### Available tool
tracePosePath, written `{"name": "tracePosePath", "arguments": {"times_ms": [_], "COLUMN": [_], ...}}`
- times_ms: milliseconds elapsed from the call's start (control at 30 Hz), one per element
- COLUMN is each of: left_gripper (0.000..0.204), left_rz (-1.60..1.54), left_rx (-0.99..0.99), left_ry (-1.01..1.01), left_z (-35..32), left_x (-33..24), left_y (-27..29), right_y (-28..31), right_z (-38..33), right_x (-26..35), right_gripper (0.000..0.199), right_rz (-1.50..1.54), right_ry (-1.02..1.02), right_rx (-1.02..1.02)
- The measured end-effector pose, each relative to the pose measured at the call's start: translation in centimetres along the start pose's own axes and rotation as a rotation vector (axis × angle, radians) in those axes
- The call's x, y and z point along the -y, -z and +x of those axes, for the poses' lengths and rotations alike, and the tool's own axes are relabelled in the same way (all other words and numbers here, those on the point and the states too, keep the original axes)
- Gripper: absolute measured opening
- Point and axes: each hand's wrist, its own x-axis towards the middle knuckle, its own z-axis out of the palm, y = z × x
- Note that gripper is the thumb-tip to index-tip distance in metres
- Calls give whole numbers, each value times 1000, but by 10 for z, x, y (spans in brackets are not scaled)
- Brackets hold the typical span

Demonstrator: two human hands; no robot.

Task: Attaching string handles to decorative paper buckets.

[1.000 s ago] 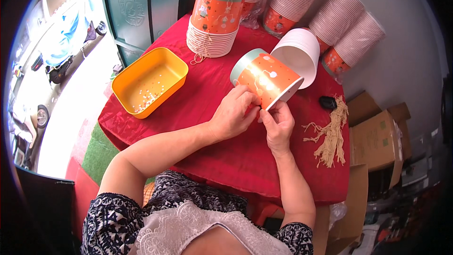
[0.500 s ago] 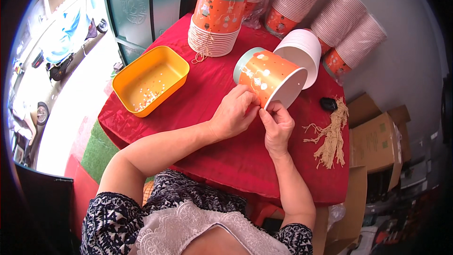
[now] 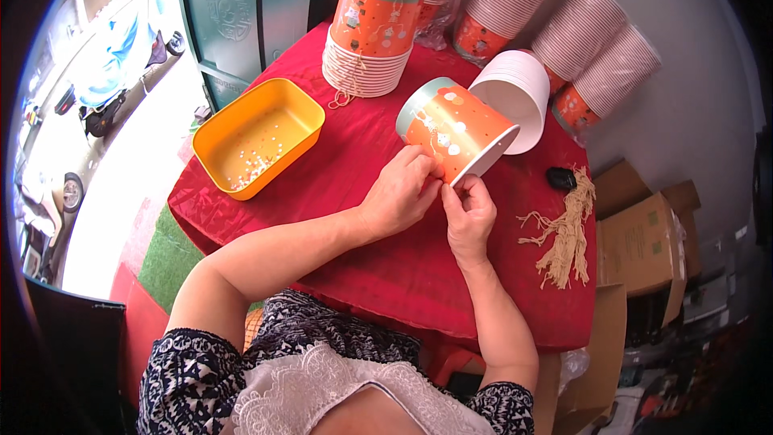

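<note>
Over the tabletop (image 3: 354, 278), toward its far edge, an orange tub (image 3: 456, 130) is pinched by the right hand (image 3: 470, 217); what the left hand (image 3: 398, 196) pinches cannot be told. Gentle, steady holding is needed.

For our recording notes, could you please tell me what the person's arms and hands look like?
The left hand and right hand are ungloved, both forearms are bare, and no watch or bracelet shows. The short, loose sleeves have a white pattern on dark fabric.
</note>
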Motion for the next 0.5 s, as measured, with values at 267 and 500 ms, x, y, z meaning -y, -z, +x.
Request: {"name": "tracePosePath", "arguments": {"times_ms": [267, 500], "left_gripper": [28, 27], "left_rz": [-20, -12], "left_rx": [13, 11], "left_ry": [32, 67], "left_z": [0, -1], "left_x": [2, 3], "left_y": [0, -2], "right_y": [-4, -3], "right_z": [0, 0], "right_x": [1, -1], "right_gripper": [10, 9], "right_rz": [-75, -107], "right_ry": [9, 15], "right_rx": [-78, -61]}}
